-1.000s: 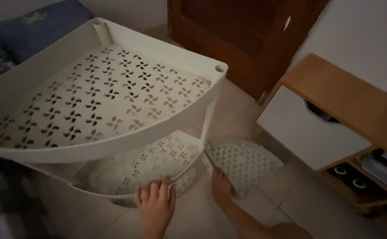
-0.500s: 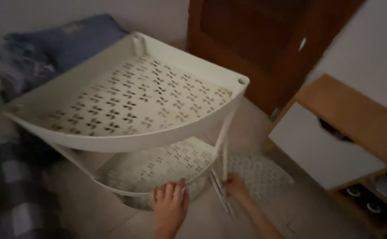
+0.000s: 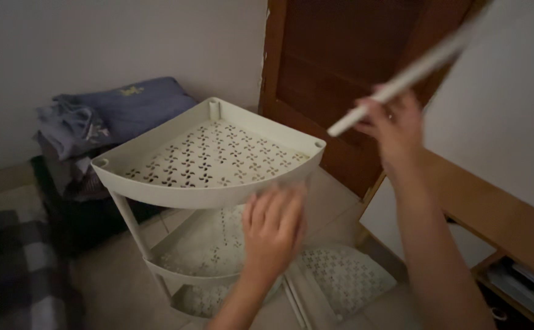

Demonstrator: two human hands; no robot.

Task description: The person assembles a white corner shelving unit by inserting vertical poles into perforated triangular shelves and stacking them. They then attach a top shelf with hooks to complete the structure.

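Observation:
A cream plastic corner shelf rack [image 3: 157, 186] with perforated quarter-round tiers stands on the floor. My left hand [image 3: 273, 229] rests against the front rim of its top tier, fingers spread, blurred. My right hand [image 3: 392, 125] is raised in front of the door and grips a long white tube [image 3: 413, 70] that slants up to the right. A loose perforated shelf tier [image 3: 346, 275] lies on the floor to the right of the rack. Another white tube [image 3: 294, 302] lies on the floor beside it.
A brown wooden door [image 3: 334, 55] stands behind the rack. Folded blue and grey clothes [image 3: 102, 116] are piled at the left by the wall. A chequered cloth [image 3: 16, 269] lies at lower left. A wooden cabinet [image 3: 505, 214] with a white front stands at the right.
My right hand has come up from the floor with a white tube in it. My left hand has moved from the lower tier up to the top tier's rim. The view has tilted upward.

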